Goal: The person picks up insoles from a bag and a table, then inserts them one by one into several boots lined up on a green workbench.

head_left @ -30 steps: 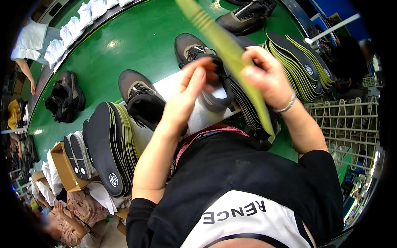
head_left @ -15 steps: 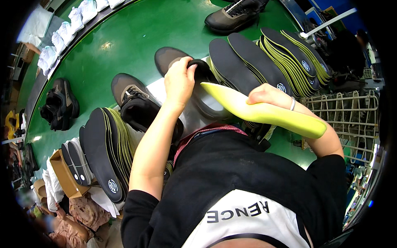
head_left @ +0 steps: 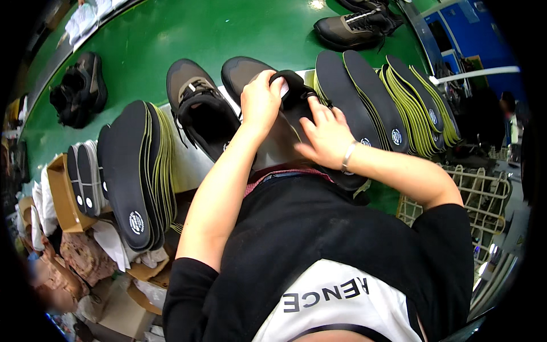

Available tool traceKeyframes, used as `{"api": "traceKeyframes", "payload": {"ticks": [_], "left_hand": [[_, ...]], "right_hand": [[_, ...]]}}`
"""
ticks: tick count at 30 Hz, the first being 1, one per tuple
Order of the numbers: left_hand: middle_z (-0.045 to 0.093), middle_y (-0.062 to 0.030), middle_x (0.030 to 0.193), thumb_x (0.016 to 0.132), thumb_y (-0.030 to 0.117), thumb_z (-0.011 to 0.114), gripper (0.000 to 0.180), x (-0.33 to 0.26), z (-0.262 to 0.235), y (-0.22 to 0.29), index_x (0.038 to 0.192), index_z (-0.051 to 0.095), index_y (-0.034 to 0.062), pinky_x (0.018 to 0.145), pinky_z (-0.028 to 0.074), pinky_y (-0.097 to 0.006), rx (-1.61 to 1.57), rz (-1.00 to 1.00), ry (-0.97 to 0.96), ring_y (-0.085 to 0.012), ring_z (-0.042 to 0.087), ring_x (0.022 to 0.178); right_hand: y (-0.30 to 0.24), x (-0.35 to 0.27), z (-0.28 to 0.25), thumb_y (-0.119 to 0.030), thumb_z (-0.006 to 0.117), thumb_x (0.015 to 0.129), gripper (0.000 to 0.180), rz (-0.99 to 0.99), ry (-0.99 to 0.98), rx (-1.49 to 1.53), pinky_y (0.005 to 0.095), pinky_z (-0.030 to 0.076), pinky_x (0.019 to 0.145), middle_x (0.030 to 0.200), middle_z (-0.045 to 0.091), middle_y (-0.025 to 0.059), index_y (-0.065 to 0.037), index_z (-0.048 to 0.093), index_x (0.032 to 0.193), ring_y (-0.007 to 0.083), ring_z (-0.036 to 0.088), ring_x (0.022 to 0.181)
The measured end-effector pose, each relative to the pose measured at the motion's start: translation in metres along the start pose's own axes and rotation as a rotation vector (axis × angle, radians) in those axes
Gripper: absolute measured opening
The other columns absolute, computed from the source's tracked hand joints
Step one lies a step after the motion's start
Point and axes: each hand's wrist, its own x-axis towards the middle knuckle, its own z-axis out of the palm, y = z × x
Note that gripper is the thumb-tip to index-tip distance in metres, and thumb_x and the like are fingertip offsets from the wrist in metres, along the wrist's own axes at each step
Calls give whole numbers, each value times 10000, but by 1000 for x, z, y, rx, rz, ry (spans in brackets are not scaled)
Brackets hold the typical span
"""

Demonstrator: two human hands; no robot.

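We see everything through one head-worn fisheye camera looking steeply down over our own chest and black top, forearms entering from the lower edge. It sits close to our left hand (head_left: pixel 261 102) and right hand (head_left: pixel 326 132), which fill the centre at the brown shoe (head_left: pixel 256 77). The view faces out across the green table (head_left: pixel 142 40), whose straight edges bow toward the dark round rim. There is no second view, so no part of the scene is shared.

Left hand (head_left: pixel 261 102): raised, fingers curled in a grip, forearm bare. Right hand (head_left: pixel 326 137): fingers spread, pressing forward, bracelet at wrist.
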Motion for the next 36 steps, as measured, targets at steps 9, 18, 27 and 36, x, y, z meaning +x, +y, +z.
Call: {"api": "traceKeyframes", "payload": {"ticks": [9,18,27,36], "left_hand": [[606,-169,790,753,230,576,243,-4,5,2,903,595,38,686,449,-336,43,-4,-8,-303,590,756],[597,-140,804,745,222,566,207,-3,3,-2,870,593,59,686,443,-360,-39,-27,-37,-304,572,763],[598,-148,810,745,216,568,217,1,2,-1,871,591,42,693,442,-362,-25,41,10,-309,569,762],[621,-134,783,773,180,576,217,-10,-1,-7,925,580,25,671,449,-269,-40,14,-22,-178,602,716]], "right_hand": [[12,-29,-45,-400,561,671,452,210,-415,-19,373,471,638,841,537,179,-22,528,916,299,584,724],[10,28,-9,-233,524,702,255,93,-270,-9,373,473,668,858,567,184,-9,629,765,298,588,746],[15,63,32,-141,512,720,210,-57,-304,-74,347,463,741,933,559,176,-15,628,842,280,554,882],[7,83,11,-246,617,697,364,-117,-877,-140,321,417,838,1071,549,147,-26,596,986,265,490,1046]]}}
